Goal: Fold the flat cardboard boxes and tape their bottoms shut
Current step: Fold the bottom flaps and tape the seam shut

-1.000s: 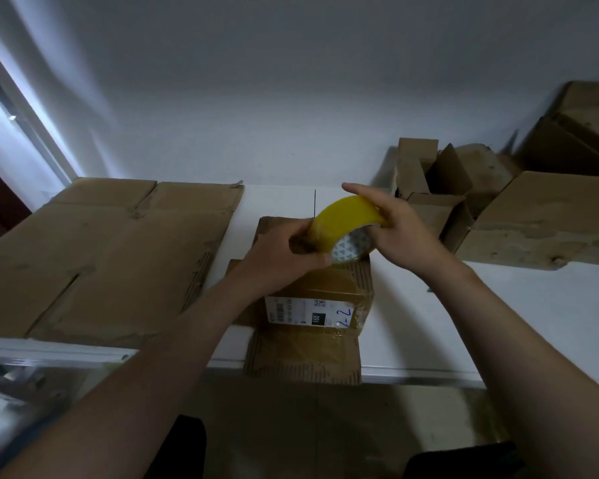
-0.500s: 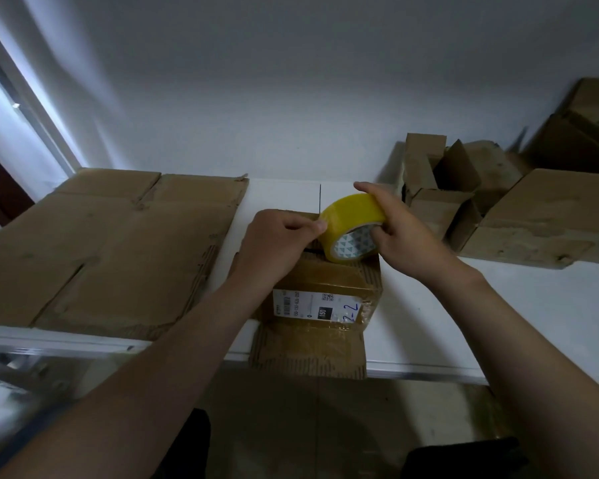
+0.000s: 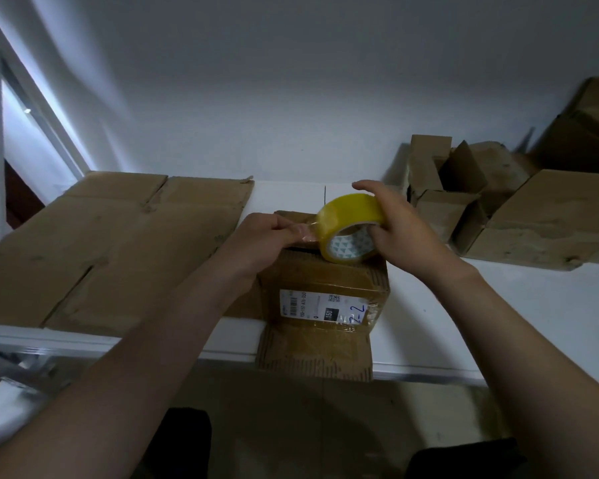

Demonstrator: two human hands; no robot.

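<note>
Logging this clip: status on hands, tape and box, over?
Right hand grips yellow tape roll on small cardboard box. Left hand pinches tape end. Seam not yet taped. Nothing in the way.

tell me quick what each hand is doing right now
Left hand: closed, pinching the loose tape end.
Right hand: closed around the yellow tape roll, above the cardboard box.

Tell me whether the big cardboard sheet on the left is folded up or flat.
Flat: the cardboard sheet lies spread on the table, flaps unfolded.
</note>
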